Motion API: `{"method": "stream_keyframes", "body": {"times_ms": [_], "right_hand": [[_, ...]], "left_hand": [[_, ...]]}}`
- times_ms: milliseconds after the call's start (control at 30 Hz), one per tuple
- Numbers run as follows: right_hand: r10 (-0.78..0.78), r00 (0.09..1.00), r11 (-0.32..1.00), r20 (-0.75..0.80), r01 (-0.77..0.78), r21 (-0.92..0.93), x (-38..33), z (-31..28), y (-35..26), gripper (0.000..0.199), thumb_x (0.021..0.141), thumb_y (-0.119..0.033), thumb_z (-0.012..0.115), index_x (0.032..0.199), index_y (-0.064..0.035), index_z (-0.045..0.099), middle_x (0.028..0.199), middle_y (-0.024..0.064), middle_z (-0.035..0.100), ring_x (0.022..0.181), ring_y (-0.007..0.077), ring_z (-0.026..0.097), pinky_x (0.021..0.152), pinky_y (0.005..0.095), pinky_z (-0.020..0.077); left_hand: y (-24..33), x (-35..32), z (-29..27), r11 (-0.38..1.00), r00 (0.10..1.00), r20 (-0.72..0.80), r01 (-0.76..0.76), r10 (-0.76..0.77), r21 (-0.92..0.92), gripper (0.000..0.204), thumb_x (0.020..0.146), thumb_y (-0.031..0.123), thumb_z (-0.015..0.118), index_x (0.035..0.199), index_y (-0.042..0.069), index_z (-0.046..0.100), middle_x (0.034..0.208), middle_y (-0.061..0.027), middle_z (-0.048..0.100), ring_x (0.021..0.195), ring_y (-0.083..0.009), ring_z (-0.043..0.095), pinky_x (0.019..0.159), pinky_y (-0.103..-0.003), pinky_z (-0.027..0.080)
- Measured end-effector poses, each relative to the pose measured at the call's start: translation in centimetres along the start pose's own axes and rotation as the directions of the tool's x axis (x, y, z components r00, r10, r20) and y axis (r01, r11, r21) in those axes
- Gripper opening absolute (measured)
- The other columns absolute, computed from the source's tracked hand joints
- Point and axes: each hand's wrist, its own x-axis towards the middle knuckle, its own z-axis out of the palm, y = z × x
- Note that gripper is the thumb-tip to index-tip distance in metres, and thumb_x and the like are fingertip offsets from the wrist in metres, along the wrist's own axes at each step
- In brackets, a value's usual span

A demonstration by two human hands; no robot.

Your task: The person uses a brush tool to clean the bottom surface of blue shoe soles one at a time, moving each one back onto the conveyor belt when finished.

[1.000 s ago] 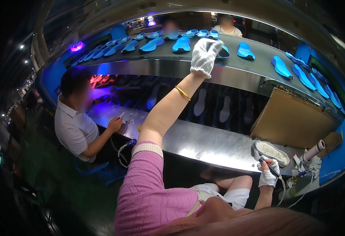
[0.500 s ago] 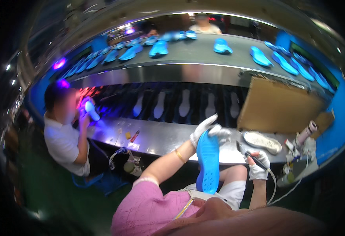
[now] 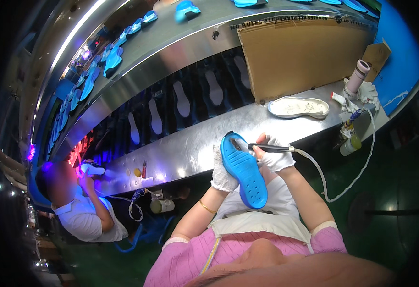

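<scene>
My gloved left hand [image 3: 223,170] is closed around the left edge of a blue shoe sole [image 3: 245,167], which is tilted with its far end over the bench edge and its holed near end toward my lap. In my gloved right hand [image 3: 277,154] is a black-handled brush [image 3: 270,148] with a pale hose running from its back end. The brush tip lies over the sole's far end, at a dark and whitish patch. My thumb and fingers pinch the handle. A white shoe sole [image 3: 299,108] rests on the metal bench [image 3: 190,158] beyond my right hand.
A cardboard sheet [image 3: 305,57] leans behind the bench. At right stand a pink tube [image 3: 358,74] and a jar [image 3: 350,145]. The hose [image 3: 317,167] loops down on my right. Blue soles [image 3: 90,81] lie on the upper belt. A co-worker [image 3: 80,205] sits at left.
The view has turned to the right. My left hand has gone from open fingers behind the sole to gripping its side. My right hand has brought the brush to the sole's far end.
</scene>
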Motion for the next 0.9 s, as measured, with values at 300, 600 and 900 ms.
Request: {"method": "stream_keyframes", "body": {"times_ms": [300,600,900], "right_hand": [[-0.257,0.955,0.964,0.150,0.264,-0.028,-1.3,2.6,0.5,0.015,0.082,0.004,0.064,0.096,-0.0010,0.059,0.088,0.0057,0.063,0.073,0.0074,0.058,0.065,0.0219,0.0489],[-0.411,0.865,0.890,0.288,0.449,-0.078,-4.0,6.8,1.6,0.017,0.081,0.007,0.064,0.093,-0.0043,0.058,0.091,0.0050,0.062,0.073,0.0084,0.060,0.066,0.0229,0.0499],[-0.437,0.843,0.862,0.312,0.492,-0.121,-6.2,9.7,1.1,0.016,0.077,0.000,0.071,0.090,-0.0052,0.063,0.083,0.0057,0.065,0.072,0.0125,0.062,0.067,0.0260,0.0499]], "left_hand": [[-1.4,-0.2,0.5,0.832,0.776,-0.465,-0.135,0.426,0.538,0.082,0.085,0.076,0.038,0.125,0.006,0.051,0.118,-0.0105,0.059,0.108,-0.0258,0.057,0.098,-0.038,0.046],[0.8,-6.4,3.0,0.843,0.815,-0.413,-0.160,0.406,0.513,0.088,0.081,0.078,0.043,0.133,0.007,0.045,0.126,-0.0150,0.054,0.109,-0.0305,0.057,0.099,-0.045,0.046],[3.3,-10.0,4.2,0.925,0.907,-0.334,-0.129,0.256,0.358,0.085,0.085,0.073,0.045,0.137,0.006,0.044,0.134,-0.0171,0.050,0.118,-0.0334,0.052,0.104,-0.048,0.042]]}}
